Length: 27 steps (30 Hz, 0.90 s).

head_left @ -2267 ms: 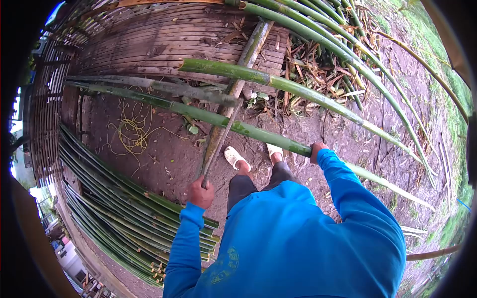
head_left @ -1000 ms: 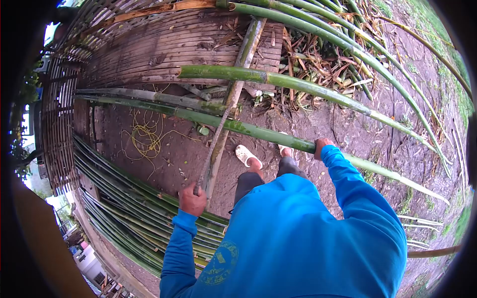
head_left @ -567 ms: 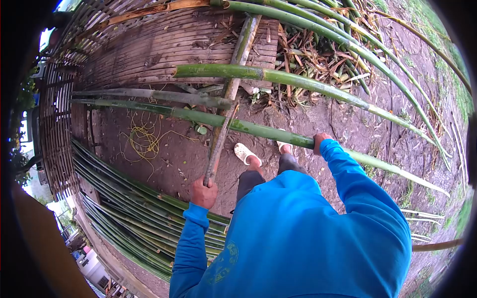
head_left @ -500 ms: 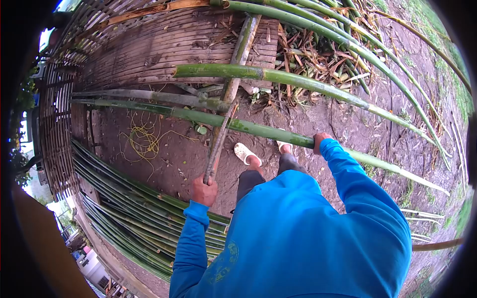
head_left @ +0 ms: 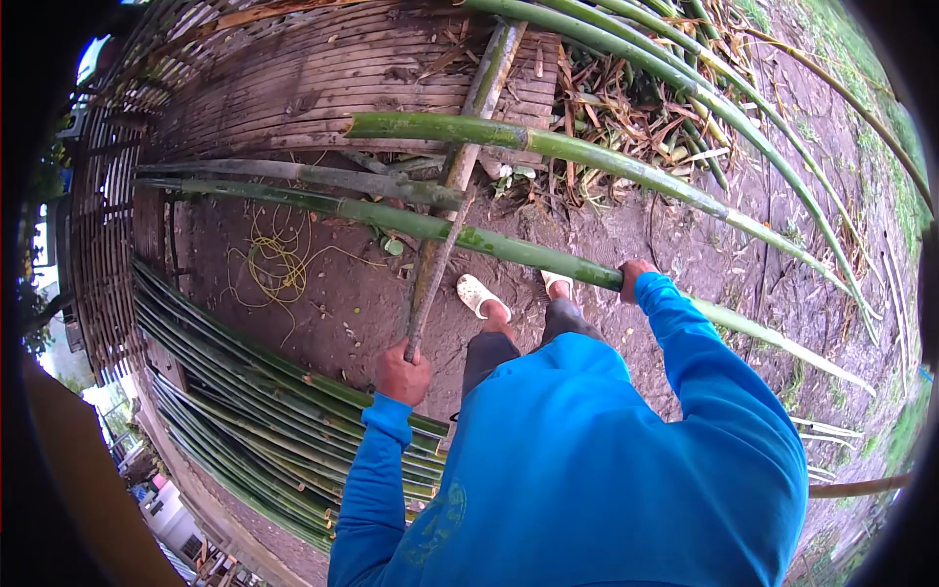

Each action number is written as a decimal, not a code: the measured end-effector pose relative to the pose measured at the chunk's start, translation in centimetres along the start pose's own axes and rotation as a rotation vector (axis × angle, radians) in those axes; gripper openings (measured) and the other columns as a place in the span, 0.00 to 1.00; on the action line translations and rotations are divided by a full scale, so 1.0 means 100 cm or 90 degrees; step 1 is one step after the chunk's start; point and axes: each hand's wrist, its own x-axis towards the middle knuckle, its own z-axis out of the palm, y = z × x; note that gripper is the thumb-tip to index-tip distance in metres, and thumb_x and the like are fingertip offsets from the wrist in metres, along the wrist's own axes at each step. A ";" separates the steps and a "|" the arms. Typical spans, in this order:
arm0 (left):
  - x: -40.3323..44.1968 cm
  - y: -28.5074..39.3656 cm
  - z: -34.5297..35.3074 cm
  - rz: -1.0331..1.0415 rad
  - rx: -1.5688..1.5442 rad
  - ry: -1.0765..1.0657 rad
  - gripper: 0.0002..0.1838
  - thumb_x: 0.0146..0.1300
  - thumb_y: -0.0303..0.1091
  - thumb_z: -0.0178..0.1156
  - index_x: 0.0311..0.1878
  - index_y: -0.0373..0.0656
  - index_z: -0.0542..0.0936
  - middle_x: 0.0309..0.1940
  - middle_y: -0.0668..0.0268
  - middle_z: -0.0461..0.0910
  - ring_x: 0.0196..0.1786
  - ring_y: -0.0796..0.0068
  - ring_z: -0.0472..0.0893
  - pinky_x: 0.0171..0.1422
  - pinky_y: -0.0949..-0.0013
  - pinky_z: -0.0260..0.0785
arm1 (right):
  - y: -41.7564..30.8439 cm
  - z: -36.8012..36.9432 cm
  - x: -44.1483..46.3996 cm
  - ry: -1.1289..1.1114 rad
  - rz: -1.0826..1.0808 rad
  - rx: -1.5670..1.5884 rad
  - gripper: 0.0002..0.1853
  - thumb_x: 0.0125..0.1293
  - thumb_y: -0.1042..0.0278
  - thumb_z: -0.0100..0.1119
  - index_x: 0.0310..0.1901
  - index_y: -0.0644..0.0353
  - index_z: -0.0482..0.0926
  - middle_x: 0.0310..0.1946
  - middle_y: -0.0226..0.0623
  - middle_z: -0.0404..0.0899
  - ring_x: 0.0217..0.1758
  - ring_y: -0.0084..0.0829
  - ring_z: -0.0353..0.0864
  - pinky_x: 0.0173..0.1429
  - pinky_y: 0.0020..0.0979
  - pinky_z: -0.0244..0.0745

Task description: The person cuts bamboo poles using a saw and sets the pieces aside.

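My left hand [head_left: 403,375] is closed round the near end of a thin brown-grey stick [head_left: 442,259], which slants away across a green bamboo pole [head_left: 518,252]. Out to the right, my right hand [head_left: 636,278] has its fingers wrapped round that same pole. The pole lies crosswise in front of my feet and rests over a weathered crossbeam [head_left: 486,93], close beside the stick. Farther off, a second green pole [head_left: 587,152] with a cut left end also lies over the beam. A greyish pole [head_left: 333,176] ends near the beam.
Many cut bamboo poles [head_left: 284,411] lie stacked at lower left. A slatted bamboo platform [head_left: 372,78] is beyond, with a heap of dry husks [head_left: 636,117] beside it. Tangled yellow cord [head_left: 279,269] lies on muddy ground. More long poles [head_left: 724,93] reach across the upper right.
The stick's far end has shifted slightly up and right across the pole. My view has shifted a little; both hands keep their holds.
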 end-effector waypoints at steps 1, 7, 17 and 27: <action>0.006 -0.003 0.005 0.009 -0.012 0.022 0.05 0.50 0.28 0.53 0.26 0.36 0.73 0.17 0.52 0.72 0.19 0.55 0.72 0.25 0.57 0.62 | 0.000 0.001 -0.002 0.004 0.000 0.000 0.16 0.43 0.68 0.59 0.38 0.51 0.82 0.35 0.47 0.81 0.41 0.45 0.80 0.51 0.39 0.75; 0.087 0.020 0.049 0.065 -0.040 0.026 0.06 0.49 0.28 0.54 0.30 0.36 0.76 0.21 0.47 0.74 0.26 0.46 0.75 0.30 0.55 0.66 | 0.006 0.017 -0.001 0.038 -0.025 -0.054 0.16 0.44 0.65 0.58 0.39 0.52 0.82 0.37 0.47 0.80 0.43 0.46 0.80 0.51 0.41 0.75; -0.033 0.017 0.055 -0.002 -0.006 0.021 0.05 0.49 0.28 0.53 0.25 0.36 0.75 0.19 0.46 0.73 0.27 0.43 0.75 0.30 0.49 0.65 | 0.046 0.065 -0.030 -0.010 0.018 0.046 0.17 0.45 0.66 0.57 0.41 0.50 0.80 0.38 0.46 0.80 0.45 0.47 0.79 0.52 0.42 0.74; 0.036 0.047 0.114 -0.018 0.052 0.048 0.06 0.50 0.29 0.54 0.27 0.36 0.74 0.21 0.45 0.74 0.28 0.42 0.75 0.31 0.50 0.66 | 0.057 0.101 0.018 -0.046 -0.029 0.051 0.19 0.44 0.63 0.62 0.41 0.53 0.79 0.40 0.45 0.80 0.46 0.45 0.79 0.53 0.41 0.74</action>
